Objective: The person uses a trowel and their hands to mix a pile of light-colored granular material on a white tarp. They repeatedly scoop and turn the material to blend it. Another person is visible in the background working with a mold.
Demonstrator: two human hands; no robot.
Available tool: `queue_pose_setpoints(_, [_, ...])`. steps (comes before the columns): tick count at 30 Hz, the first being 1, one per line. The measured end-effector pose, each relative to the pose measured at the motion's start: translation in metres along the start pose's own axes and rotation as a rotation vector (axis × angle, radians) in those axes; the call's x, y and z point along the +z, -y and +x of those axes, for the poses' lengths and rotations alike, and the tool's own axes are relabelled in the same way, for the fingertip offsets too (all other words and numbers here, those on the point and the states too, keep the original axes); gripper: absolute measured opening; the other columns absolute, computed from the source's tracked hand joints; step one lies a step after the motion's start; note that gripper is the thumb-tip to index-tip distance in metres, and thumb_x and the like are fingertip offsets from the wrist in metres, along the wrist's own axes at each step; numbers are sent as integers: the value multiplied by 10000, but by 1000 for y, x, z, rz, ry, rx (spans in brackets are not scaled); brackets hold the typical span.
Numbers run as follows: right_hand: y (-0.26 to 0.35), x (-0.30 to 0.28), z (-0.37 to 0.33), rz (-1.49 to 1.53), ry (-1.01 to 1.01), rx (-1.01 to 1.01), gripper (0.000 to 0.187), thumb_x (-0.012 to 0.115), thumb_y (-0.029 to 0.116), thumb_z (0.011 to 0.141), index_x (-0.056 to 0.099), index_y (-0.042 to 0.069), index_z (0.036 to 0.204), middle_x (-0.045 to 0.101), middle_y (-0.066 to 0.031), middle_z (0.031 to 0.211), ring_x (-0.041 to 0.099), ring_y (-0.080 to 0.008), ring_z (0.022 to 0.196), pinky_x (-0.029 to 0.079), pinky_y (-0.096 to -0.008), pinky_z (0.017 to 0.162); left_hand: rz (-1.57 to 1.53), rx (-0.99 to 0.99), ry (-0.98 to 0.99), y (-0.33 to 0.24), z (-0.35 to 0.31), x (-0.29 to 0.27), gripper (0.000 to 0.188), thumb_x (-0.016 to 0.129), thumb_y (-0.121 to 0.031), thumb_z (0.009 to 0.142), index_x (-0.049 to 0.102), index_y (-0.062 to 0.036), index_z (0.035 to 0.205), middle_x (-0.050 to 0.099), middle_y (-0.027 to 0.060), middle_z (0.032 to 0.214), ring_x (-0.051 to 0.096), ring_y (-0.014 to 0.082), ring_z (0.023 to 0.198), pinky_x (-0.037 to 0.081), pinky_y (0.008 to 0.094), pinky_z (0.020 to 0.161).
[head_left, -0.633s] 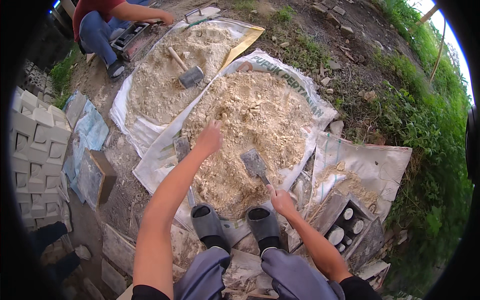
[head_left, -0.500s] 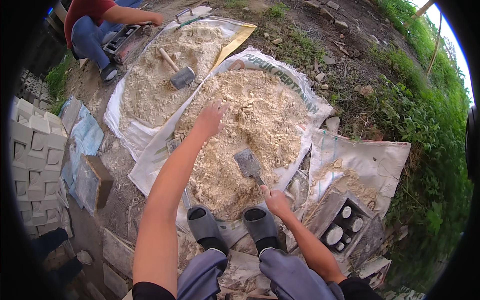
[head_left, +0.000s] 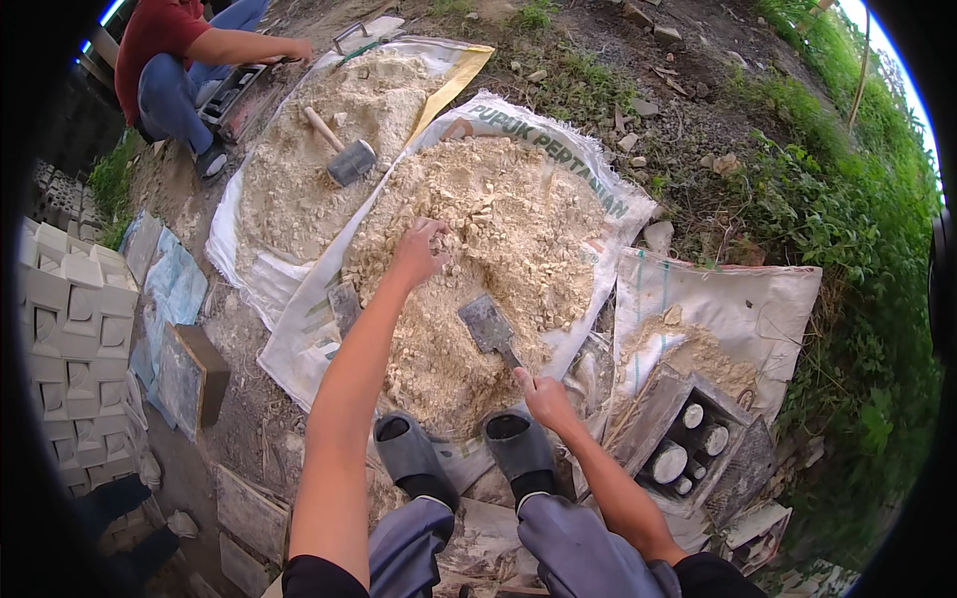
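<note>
The crumbly heap [head_left: 518, 209] was coloured sandy beige, and its white woven sack [head_left: 296, 356] was printed with green lettering [head_left: 550, 146]. The trowel [head_left: 485, 322] was coloured dull grey. Dark grey was shown by the mallet head [head_left: 352, 162], pale tan by its handle [head_left: 320, 129]. The smaller sack [head_left: 783, 299] was striped pale blue on off-white. Grey clogs [head_left: 407, 453] were worn with blue-grey trousers [head_left: 588, 543]; a co-worker's shirt [head_left: 158, 42] was coloured deep red, the sheet [head_left: 175, 282] light blue.

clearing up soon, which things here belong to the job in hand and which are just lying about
In use:
flat-bladed tool, in the right hand
crumbly pale heap, below the left hand
white sack under the heap

Apparently lying about:
wooden-handled mallet
blue sheet
box with cylinders
</note>
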State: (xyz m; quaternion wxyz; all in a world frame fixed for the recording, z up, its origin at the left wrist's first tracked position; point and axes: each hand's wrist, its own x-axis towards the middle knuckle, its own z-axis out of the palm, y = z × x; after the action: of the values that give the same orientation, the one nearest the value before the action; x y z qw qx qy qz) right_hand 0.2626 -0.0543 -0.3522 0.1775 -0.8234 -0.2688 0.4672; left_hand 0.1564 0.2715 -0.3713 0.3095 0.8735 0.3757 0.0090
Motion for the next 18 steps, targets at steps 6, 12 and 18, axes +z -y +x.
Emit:
queue_pose_setpoints(6, [-5,6,3,-16,17,-18,657,426,543,956,655,-51,796,606,-342,832,582,-514,903,447,-526,803,-278,-162,-15,12,7,-11,565,684,-247,824,478,-97,1329,503,148,1351,514,312,1220,399,410,1048])
queue_pose_setpoints(12, [-8,4,3,-30,-9,-37,644,425,531,960,653,-48,794,611,-325,819,582,-508,882,448,-524,787,144,-126,-20,-21,37,12,745,628,-356,865,298,-86,1476,407,166,1464,361,324,1369,294,414,1144])
queue_pose_setpoints(18, [18,-30,-30,-217,-109,29,609,428,527,959,672,-9,806,638,-282,786,618,-469,829,465,-529,756,144,84,119,-18,8,34,644,639,-408,861,443,-105,1395,478,185,1397,407,342,1334,321,427,1122])
